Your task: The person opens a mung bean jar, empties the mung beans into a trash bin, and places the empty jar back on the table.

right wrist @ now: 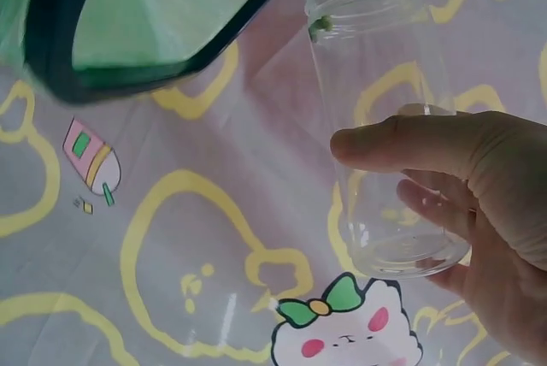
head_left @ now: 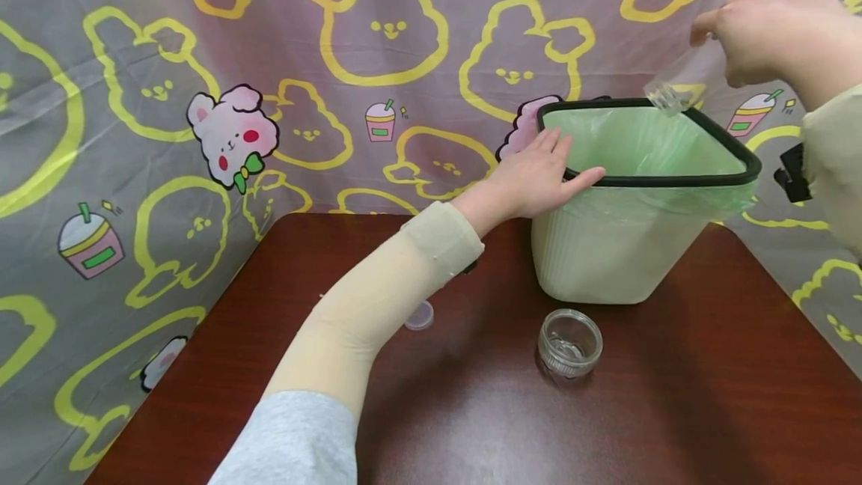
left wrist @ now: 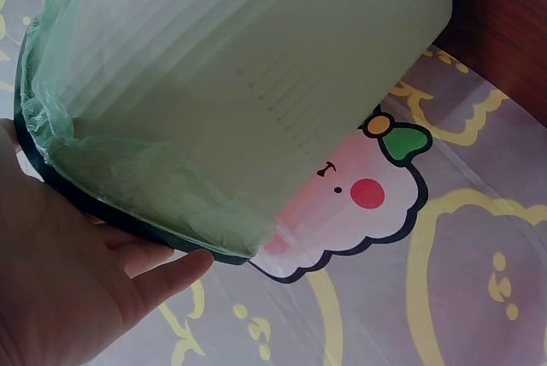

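Observation:
My right hand [head_left: 768, 36] grips a clear glass jar [head_left: 690, 81], tilted with its mouth low at the bin's back right rim. In the right wrist view, thumb and fingers wrap the jar [right wrist: 380, 75], and a small green bit [right wrist: 321, 26] clings inside near its neck. My left hand [head_left: 528, 174] rests on the left corner of the trash bin [head_left: 606, 253], fingers straight along its black rim. In the left wrist view the left hand [left wrist: 77, 272] touches that rim from outside. A light green bag [head_left: 613, 141] lines the bin.
A small round clear jar [head_left: 569, 343] stands on the brown table [head_left: 512, 425] in front of the bin. A translucent round lid [head_left: 420, 316] lies beside my left forearm. A patterned curtain [head_left: 256, 36] hangs behind the table.

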Demonstrator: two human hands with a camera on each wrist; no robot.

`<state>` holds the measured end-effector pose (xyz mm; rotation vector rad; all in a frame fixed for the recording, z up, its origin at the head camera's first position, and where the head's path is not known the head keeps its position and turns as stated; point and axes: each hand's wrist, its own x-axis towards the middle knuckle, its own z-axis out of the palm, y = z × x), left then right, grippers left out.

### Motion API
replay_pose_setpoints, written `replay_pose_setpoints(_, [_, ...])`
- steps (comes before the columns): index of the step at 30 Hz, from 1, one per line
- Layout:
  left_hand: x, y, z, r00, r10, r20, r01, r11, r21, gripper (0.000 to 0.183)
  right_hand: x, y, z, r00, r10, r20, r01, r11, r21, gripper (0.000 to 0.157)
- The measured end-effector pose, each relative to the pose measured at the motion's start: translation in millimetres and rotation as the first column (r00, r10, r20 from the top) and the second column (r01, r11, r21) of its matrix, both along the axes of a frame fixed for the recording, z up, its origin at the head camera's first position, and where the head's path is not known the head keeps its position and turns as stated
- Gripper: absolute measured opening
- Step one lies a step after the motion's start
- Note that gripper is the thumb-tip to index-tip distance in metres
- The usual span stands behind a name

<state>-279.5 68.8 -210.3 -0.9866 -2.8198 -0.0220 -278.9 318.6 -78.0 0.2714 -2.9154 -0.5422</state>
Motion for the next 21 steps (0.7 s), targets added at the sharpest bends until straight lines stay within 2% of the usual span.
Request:
replay_pose_setpoints(8, [-0.6,-0.7,0.8,1.0,0.01,-0.001,-0.01,1.0,-0.002,0.083,-7.7,5.7,-1.3,1.0,0.028,0.009,-0.028,1.0,-0.006,0.059])
replay_pose_setpoints(15, [0.4,-0.6,0.9,1.0,0.009,0.003,-0.009,1.0,-0.003,0.083,-13.6,12.3,-11.4,0.999,-0.005,0.039,0.006,0.999,-0.038,0.064])
replay_pose_setpoints(21, [0.1,-1.2,-0.8,0.999,-0.016,-0.036,0.016,1.0,0.011,0.072,-13.0,11.3,-17.8,0.999,-0.019,0.042,0.022,0.998,-0.062,0.066])
